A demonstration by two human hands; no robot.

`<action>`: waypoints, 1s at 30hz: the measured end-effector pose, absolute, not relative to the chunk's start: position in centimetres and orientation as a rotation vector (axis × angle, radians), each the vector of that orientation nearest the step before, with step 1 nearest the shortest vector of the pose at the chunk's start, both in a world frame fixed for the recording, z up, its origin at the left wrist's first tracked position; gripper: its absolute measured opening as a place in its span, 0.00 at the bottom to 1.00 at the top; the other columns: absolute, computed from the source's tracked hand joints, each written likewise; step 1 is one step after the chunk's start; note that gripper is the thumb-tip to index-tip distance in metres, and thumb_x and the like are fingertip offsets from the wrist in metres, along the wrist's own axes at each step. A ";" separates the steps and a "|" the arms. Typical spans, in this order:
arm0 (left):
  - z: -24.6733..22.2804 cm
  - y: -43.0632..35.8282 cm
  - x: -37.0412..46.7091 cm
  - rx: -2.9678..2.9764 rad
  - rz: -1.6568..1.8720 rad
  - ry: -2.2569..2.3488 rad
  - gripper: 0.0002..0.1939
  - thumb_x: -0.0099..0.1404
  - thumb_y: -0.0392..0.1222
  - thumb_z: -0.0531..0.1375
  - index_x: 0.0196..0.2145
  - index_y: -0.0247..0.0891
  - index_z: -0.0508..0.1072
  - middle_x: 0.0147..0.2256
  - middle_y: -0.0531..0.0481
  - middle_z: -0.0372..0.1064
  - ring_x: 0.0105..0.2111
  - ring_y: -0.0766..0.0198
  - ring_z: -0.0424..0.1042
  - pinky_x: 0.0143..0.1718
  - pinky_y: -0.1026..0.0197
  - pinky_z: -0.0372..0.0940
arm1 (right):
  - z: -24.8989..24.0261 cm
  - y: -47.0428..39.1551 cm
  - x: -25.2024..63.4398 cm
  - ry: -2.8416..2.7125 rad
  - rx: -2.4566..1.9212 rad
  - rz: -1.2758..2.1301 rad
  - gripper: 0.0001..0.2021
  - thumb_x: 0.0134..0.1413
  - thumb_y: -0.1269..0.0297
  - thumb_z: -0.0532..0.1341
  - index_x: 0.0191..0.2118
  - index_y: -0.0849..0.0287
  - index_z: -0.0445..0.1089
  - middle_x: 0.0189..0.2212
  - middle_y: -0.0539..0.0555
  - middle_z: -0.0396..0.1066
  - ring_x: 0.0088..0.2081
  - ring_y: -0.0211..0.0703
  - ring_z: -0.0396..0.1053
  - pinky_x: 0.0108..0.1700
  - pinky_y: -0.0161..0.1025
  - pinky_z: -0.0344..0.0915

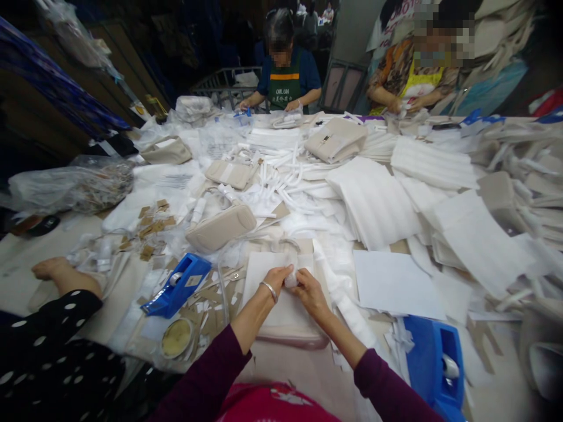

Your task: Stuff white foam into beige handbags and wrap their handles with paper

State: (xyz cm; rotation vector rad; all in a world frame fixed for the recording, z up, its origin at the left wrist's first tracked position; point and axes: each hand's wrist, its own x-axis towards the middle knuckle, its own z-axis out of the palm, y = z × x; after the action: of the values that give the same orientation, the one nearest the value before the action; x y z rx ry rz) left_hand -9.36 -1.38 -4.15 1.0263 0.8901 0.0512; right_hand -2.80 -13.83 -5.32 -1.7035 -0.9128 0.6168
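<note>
Fingers pinched together, my left hand (276, 282) and my right hand (310, 294) meet over a pale beige bag (294, 334) that lies flat before me. Between the fingertips is a piece of thin white wrapping (291, 279), which appears to go around the bag's handle (288, 243); the fingers partly cover it. A white sheet (259, 266) rests on the bag under my hands. To the left stands a blue tape dispenser (187, 284), and a second blue tape dispenser (440, 363) is at the lower right.
A round tin (176, 338) sits left of my forearm. Beige bags (222, 227), white foam sheets (373, 199) and brown card pieces (153, 225) cover the table. A co-worker's arm (65, 278) reaches in from the left; two people (285, 76) work across the table.
</note>
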 end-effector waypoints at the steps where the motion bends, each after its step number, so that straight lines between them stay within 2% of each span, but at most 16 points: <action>1: -4.1 -1.5 -9.3 1.033 0.070 0.894 0.22 0.49 0.56 0.67 0.21 0.32 0.70 0.20 0.50 0.65 0.26 0.63 0.63 0.29 0.62 0.58 | -5.2 -14.3 -2.6 -0.937 -1.687 0.625 0.11 0.42 0.75 0.52 0.32 0.57 0.68 0.38 0.53 0.65 0.38 0.41 0.64 0.41 0.37 0.61; 3: -3.9 -1.7 -9.3 1.047 0.093 0.899 0.21 0.48 0.55 0.69 0.21 0.31 0.72 0.20 0.49 0.66 0.26 0.63 0.64 0.29 0.62 0.58 | -5.0 -15.5 -2.1 -0.877 -1.705 0.585 0.17 0.42 0.75 0.50 0.38 0.57 0.68 0.44 0.54 0.65 0.38 0.40 0.65 0.42 0.38 0.62; 5: -3.9 -1.8 -9.5 1.040 0.100 0.893 0.21 0.46 0.54 0.69 0.22 0.31 0.73 0.21 0.49 0.68 0.26 0.63 0.65 0.29 0.63 0.58 | -4.9 -17.0 -1.6 -0.671 -1.845 0.490 0.17 0.44 0.73 0.50 0.42 0.58 0.67 0.44 0.55 0.66 0.36 0.40 0.66 0.41 0.39 0.63; 8: -3.9 -2.1 -9.9 1.032 0.102 0.907 0.20 0.45 0.52 0.69 0.25 0.30 0.75 0.22 0.48 0.70 0.25 0.65 0.65 0.28 0.65 0.57 | -5.1 -18.6 -1.4 -0.413 -2.104 0.483 0.12 0.46 0.65 0.57 0.40 0.59 0.65 0.35 0.54 0.68 0.31 0.42 0.66 0.38 0.40 0.63; 11: -3.7 -2.5 -9.9 1.057 0.052 0.992 0.17 0.49 0.49 0.68 0.26 0.30 0.76 0.20 0.50 0.68 0.21 0.69 0.61 0.22 0.66 0.52 | -5.8 -18.7 -1.8 -0.291 -2.201 0.679 0.18 0.39 0.59 0.66 0.38 0.58 0.64 0.26 0.50 0.68 0.28 0.42 0.66 0.34 0.38 0.61; 14: -3.1 -2.8 -9.9 1.101 0.003 1.031 0.15 0.53 0.48 0.66 0.27 0.30 0.75 0.21 0.51 0.68 0.16 0.74 0.50 0.18 0.66 0.43 | -6.4 -18.3 -2.3 -0.110 -2.125 0.834 0.19 0.31 0.63 0.69 0.33 0.57 0.64 0.19 0.46 0.65 0.24 0.39 0.65 0.28 0.35 0.57; 17: -2.7 -2.9 -10.2 1.095 -0.013 0.998 0.15 0.55 0.49 0.65 0.30 0.31 0.74 0.28 0.49 0.72 0.14 0.77 0.46 0.17 0.66 0.42 | -6.3 -18.4 -2.9 -0.055 -2.012 0.930 0.14 0.31 0.66 0.68 0.25 0.57 0.62 0.13 0.43 0.60 0.17 0.34 0.58 0.21 0.33 0.51; 20: -2.4 -3.3 -10.8 1.022 -0.009 0.952 0.16 0.56 0.49 0.65 0.37 0.34 0.72 0.32 0.47 0.73 0.16 0.73 0.59 0.19 0.66 0.53 | -5.7 -19.1 -3.6 -0.050 -1.902 1.010 0.10 0.36 0.66 0.65 0.22 0.57 0.60 0.09 0.40 0.54 0.11 0.31 0.51 0.16 0.32 0.45; 23: -2.6 -3.9 -11.7 0.917 0.024 0.836 0.22 0.56 0.47 0.65 0.47 0.37 0.69 0.35 0.44 0.73 0.28 0.61 0.73 0.31 0.60 0.66 | -4.9 -19.9 -4.3 -0.011 -1.785 1.063 0.09 0.38 0.65 0.64 0.25 0.57 0.60 0.10 0.41 0.56 0.11 0.32 0.53 0.14 0.30 0.46; 26: -3.0 -4.7 -12.2 0.880 0.075 0.802 0.25 0.58 0.46 0.64 0.51 0.39 0.66 0.37 0.42 0.73 0.37 0.54 0.75 0.37 0.55 0.68 | -4.6 -20.1 -4.5 0.060 -1.677 1.121 0.12 0.38 0.64 0.65 0.29 0.57 0.60 0.15 0.44 0.62 0.13 0.34 0.60 0.14 0.30 0.53; 30: -3.7 -5.4 -12.0 0.868 0.111 0.879 0.19 0.60 0.45 0.62 0.47 0.36 0.67 0.35 0.42 0.73 0.38 0.51 0.75 0.39 0.52 0.68 | -4.7 -19.8 -4.5 0.100 -1.542 1.219 0.14 0.36 0.65 0.68 0.25 0.59 0.60 0.15 0.47 0.63 0.14 0.33 0.60 0.15 0.31 0.57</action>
State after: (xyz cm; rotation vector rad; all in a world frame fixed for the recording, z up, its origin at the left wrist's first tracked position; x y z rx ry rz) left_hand -11.97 -5.40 -3.70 0.8679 0.8787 0.1106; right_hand -4.46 -19.83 -4.67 -1.5423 0.1004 1.2189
